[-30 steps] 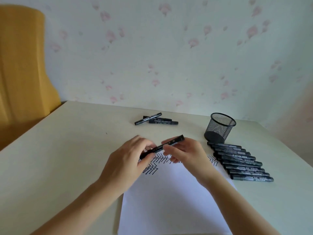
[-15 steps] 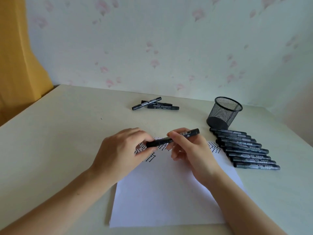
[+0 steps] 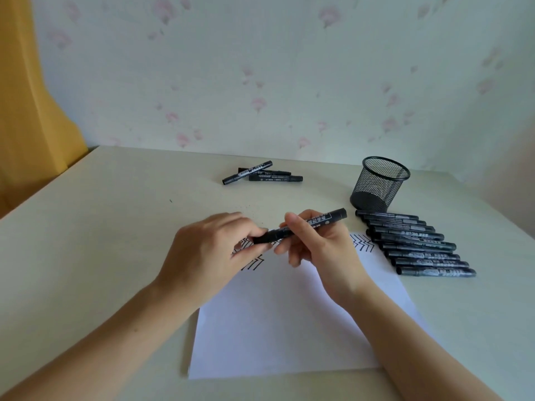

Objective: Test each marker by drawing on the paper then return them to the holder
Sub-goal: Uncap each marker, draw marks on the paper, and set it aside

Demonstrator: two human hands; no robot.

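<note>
Both hands hold one black marker (image 3: 301, 229) above the white paper (image 3: 283, 322). Left hand (image 3: 214, 256) pinches its cap end; right hand (image 3: 318, 247) grips the barrel. Zigzag marks (image 3: 362, 243) on paper. Mesh holder (image 3: 379, 183) upright on surface (image 3: 101, 227), row of markers (image 3: 417, 244) just beside; three markers (image 3: 262, 175) farther back.

Black markers (image 3: 417, 244), black mesh holder (image 3: 379, 183), white paper (image 3: 289, 328) (black zigzags), cream table (image 3: 86, 241)

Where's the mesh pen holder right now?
In the head view the mesh pen holder stands upright at the table's far right, just behind the row of markers and right of the paper.
</note>
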